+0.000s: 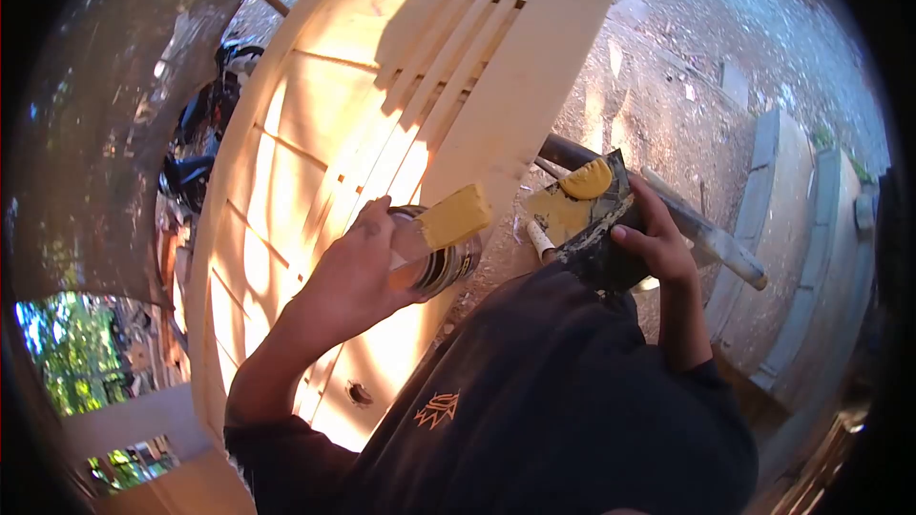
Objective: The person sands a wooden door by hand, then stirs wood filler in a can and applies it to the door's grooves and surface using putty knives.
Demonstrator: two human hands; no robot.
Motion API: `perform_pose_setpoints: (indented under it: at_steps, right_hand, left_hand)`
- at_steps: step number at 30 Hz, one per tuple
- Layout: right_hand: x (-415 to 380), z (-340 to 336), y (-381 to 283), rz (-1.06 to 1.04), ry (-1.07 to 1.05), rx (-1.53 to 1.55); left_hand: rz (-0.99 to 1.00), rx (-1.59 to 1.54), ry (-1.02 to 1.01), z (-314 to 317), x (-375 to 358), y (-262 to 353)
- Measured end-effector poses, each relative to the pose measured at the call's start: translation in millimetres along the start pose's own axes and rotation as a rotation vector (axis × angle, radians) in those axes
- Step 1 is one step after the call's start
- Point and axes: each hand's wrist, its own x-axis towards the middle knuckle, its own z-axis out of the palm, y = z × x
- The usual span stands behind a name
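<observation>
My left hand (358, 262) is closed on a putty knife, its wide blade coated with yellow putty (458, 216). Directly behind that blade and hand is a round can (448, 269) with a dark label; whether my fingers also touch it cannot be made out. Over on the right, my right hand (658, 238) grips a dark, putty-smeared board (596, 246), thumb on its near side. A rounded lump of yellow putty (586, 180) sits on the board's far end, with more spread beside it. Below my left hand lies a large pale wooden door panel (506, 114) with slats and grooves.
A dark pipe-like bar (716, 248) with a pale end runs behind my right hand. Long grey moulded pieces (759, 229) stand on the dirt ground at right. A motorcycle-like dark object (196, 143) is left of the panel. The panel has a round hole (359, 394).
</observation>
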Motion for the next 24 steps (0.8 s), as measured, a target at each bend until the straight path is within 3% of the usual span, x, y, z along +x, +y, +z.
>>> perform_pose_setpoints:
  at_steps: [9,11,17,23,24]
  right_hand:
    - [35.0,15.8,-13.1,-0.012,-0.162,-0.046]
    - [31.5,17.2,-13.6,-0.005,-0.09,-0.063]
    - [14.5,5.1,1.8,0.051,0.028,0.002]
    - [-0.5,2.3,20.5,0.053,0.099,0.041]
    - [-3.4,-0.4,26.1,0.045,0.11,0.038]
  left_hand:
    - [0.089,0.05,0.124,16.7,-8.1,-3.2]
    - [0.041,-0.011,0.049,13.4,-6.7,3.3]
    - [0.069,0.279,0.033,20.9,2.0,4.2]
    - [-0.011,-0.144,-0.073,14.0,2.0,-3.0]
    - [0.005,-0.045,-0.024,17.7,1.8,-3.7]
